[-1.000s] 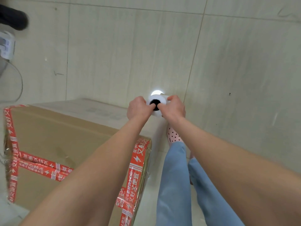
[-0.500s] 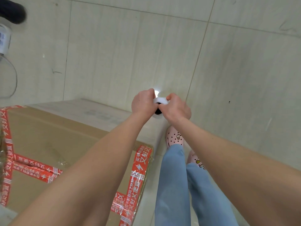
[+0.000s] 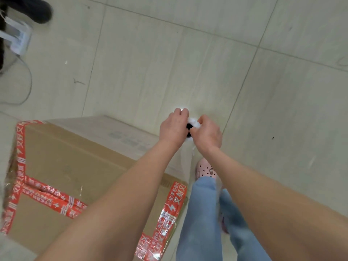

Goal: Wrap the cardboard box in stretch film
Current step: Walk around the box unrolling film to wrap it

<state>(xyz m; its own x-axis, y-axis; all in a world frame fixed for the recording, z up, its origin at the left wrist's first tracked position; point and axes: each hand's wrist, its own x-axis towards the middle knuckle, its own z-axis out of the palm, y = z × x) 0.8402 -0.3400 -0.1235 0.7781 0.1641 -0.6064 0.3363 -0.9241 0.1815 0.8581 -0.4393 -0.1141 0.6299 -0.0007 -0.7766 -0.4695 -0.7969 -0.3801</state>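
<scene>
Gripping the stretch film roll [image 3: 194,123] from either side, the left hand [image 3: 172,129] and right hand [image 3: 207,134] both have fingers curled tight about its white end, out beyond the far right corner of the cardboard box [image 3: 75,166]; the hold is the same as half a second ago, but the view has swung; more of the box's taped left edge now shows, and only one pink clog [image 3: 204,169] shows plainly where two showed before; the white device [image 3: 17,40] and the black object [image 3: 37,14] at far left also show more of themselves.

Closest, both bare forearms [image 3: 116,213] cross the picture and hide much of the box's top and part of its near right corner; jeans [image 3: 203,213] stand just beside the box's right side; the box rests on the tiled floor [image 3: 150,63], with shiny creased film [image 3: 11,170] over its left edge; a thin strand of film hangs beneath the right hand; farther off on the left a grey cable [image 3: 28,87] loops across the tiles towards the white device.

Red tape [image 3: 175,200] runs along the box's edges and across its top, carrying white lightning marks and Chinese characters, 又好又 among them; the faint print on the box's far face is too blurred to read.
</scene>
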